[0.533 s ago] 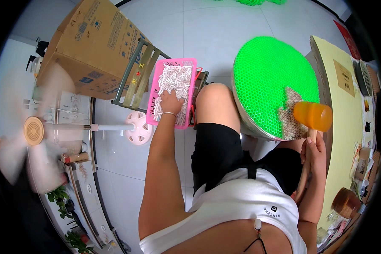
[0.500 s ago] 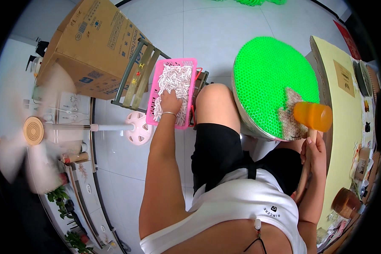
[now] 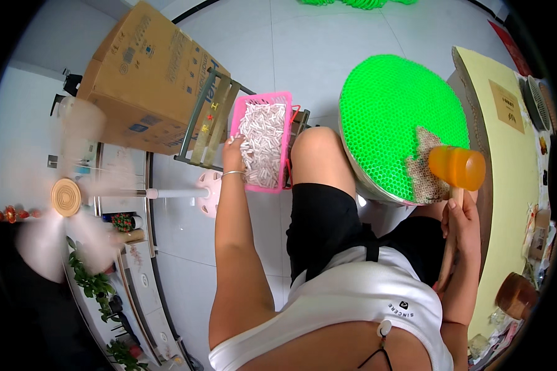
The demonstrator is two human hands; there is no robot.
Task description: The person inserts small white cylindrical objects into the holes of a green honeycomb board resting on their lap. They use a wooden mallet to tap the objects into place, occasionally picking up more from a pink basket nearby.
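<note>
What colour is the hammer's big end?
The hammer's big end is orange; it shows best in the head camera's view.

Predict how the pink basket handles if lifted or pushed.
The pink basket may flex a little: it looks like thin, perforated plastic. Tipping would probably spill the loose white pieces inside. Its rectangular shape suggests it would slide rather than roll.

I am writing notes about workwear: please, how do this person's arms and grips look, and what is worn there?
The left arm and right arm are bare, the white top being sleeveless. The left grip and right grip wear no gloves. A thin, pale bracelet circles the left wrist; none shows on the right. I see no cables or markings.
</note>
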